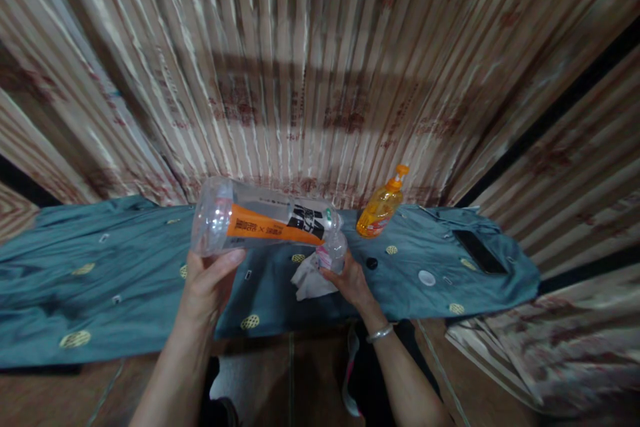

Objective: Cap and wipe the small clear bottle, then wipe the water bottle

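Clear plastic bottle with an orange-and-black label (265, 221) lies tipped sideways above the teal cloth-covered desk (100, 280), left hand (207, 280) gripping its base, right hand (350, 280) clasping its neck beside a crumpled white cloth (310, 283). An orange pump bottle (380, 208) stands near the far edge; a black phone (479, 251) lies toward the right end. Cloth to the left is open.

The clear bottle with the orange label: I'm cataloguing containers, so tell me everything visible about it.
The clear plastic bottle looks empty, with an orange band and black print on its label. It lies nearly horizontal in the air above the blue-green cloth, base to the left, neck to the right. The left hand holds it near the base. Its neck meets a small clear container held by the right hand.
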A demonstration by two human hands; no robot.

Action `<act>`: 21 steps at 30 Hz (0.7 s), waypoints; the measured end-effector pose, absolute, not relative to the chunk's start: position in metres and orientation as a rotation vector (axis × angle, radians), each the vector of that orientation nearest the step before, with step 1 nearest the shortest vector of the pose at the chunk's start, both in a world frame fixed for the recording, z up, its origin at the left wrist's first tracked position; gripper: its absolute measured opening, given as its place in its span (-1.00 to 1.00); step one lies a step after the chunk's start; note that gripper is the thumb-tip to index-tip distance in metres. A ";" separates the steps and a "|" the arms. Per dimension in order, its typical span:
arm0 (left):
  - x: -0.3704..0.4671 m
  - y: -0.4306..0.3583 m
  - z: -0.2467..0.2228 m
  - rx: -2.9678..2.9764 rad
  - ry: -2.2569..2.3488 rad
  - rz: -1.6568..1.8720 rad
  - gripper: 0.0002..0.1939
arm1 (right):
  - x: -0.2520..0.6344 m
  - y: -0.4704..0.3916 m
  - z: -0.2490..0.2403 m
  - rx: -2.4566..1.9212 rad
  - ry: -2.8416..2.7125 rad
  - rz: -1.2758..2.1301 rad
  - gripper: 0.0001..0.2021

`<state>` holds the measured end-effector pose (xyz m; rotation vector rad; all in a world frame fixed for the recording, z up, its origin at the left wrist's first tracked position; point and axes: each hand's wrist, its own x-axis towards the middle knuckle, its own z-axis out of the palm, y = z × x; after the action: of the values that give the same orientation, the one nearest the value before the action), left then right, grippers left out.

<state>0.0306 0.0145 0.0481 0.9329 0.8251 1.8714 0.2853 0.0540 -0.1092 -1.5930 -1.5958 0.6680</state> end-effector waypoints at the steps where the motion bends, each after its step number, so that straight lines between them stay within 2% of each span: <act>1: 0.031 0.015 0.048 0.931 0.824 1.876 -0.21 | 0.285 0.054 -0.110 -1.587 -1.594 0.671 -0.36; 21: 0.035 0.015 0.050 0.951 0.799 1.903 -0.37 | 0.287 0.056 -0.119 -1.571 -1.573 0.640 -0.35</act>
<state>0.0352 0.0150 0.0503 0.9511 0.7993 1.9031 0.2870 0.0561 -0.1185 -1.5715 -1.5731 0.6404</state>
